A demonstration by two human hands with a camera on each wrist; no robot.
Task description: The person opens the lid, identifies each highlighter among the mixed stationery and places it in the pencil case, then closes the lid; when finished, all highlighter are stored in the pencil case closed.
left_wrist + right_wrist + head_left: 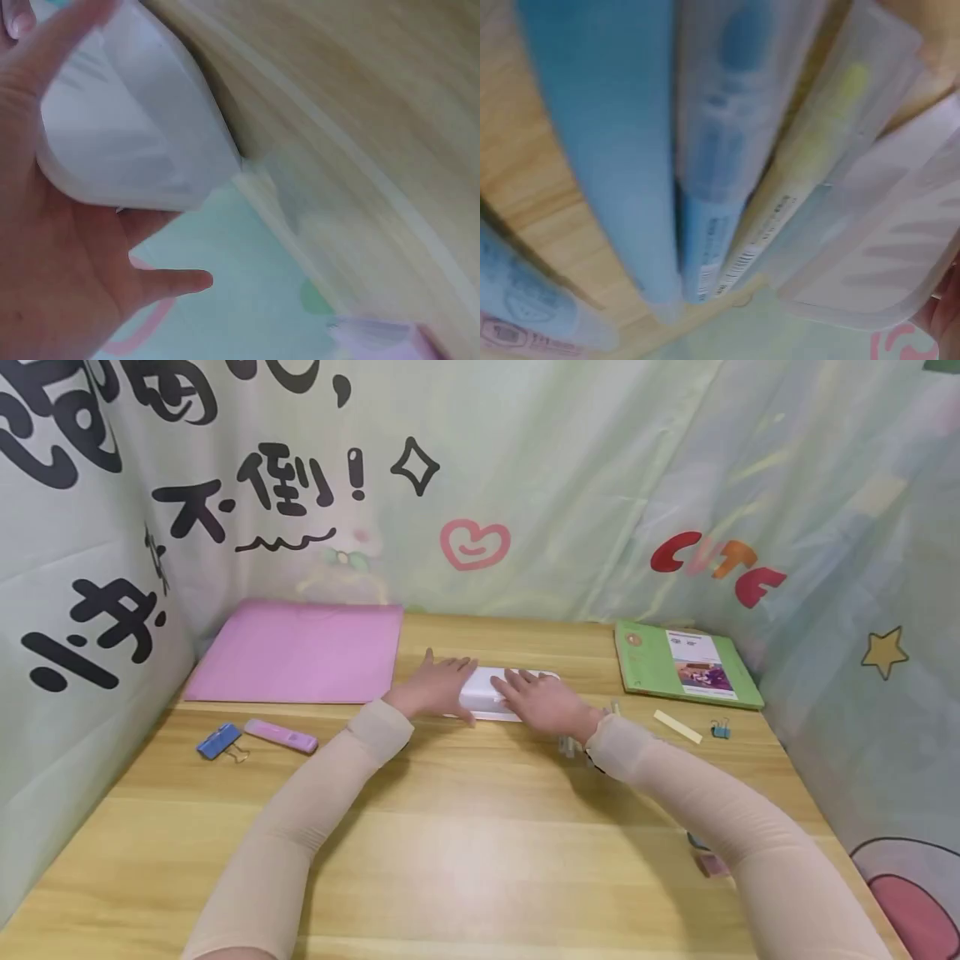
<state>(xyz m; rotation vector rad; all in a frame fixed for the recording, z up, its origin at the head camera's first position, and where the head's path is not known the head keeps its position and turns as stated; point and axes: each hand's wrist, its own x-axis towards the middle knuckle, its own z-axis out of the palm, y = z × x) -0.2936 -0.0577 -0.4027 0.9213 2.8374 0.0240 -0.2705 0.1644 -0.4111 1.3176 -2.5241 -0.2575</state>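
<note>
A long, low white plastic pencil box (480, 690) lies on the table between my hands. The left hand (437, 687) spans its left end, with the thumb on the near side and the fingers on the far side. Seen from the left wrist, that hand grips the rounded end of the box (127, 135), its little finger sticking out. My right hand (546, 700) rests on top of the right part, fingers stretched out. Close by the right wrist lie a blue highlighter (709, 236), a yellow highlighter (761, 225) and a wider blue item (615, 150).
A pink sheet (307, 652) lies at the back left, with a blue binder clip (218, 741) and a pinkish-purple stick (281, 736) before it. At the back right are a green book (645, 660), a pale yellow strip (677, 727) and a small binder clip (721, 728). Cloth walls enclose the table.
</note>
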